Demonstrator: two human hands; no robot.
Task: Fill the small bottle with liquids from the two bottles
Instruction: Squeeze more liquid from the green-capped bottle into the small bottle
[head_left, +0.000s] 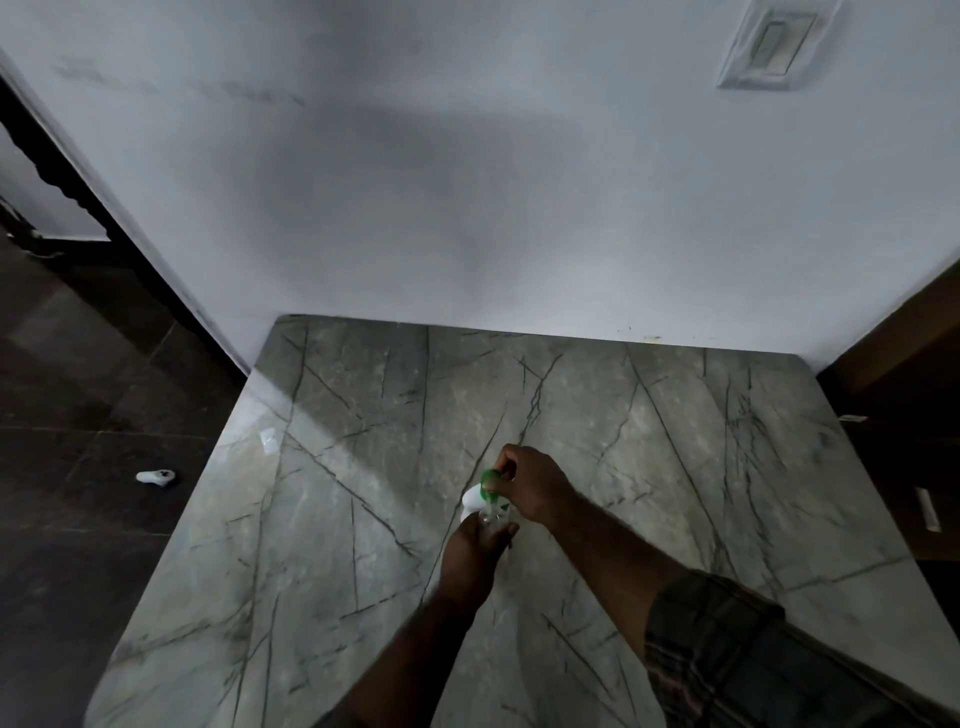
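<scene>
A white bottle (474, 500) with a green cap (489, 479) is tipped over a small clear bottle (492, 517) in the middle of the grey marble table (363, 467). My right hand (535, 488) grips the white bottle from the right, fingers curled round its green top. My left hand (475, 558) holds the small clear bottle from below, and most of that bottle is hidden by the fingers. No second source bottle shows in this view.
A small clear object (268, 440) lies near the table's left edge. On the dark floor to the left sits a white item (156, 477). A pale wall (467, 182) backs the table, and dark wooden furniture (904, 364) stands at the right.
</scene>
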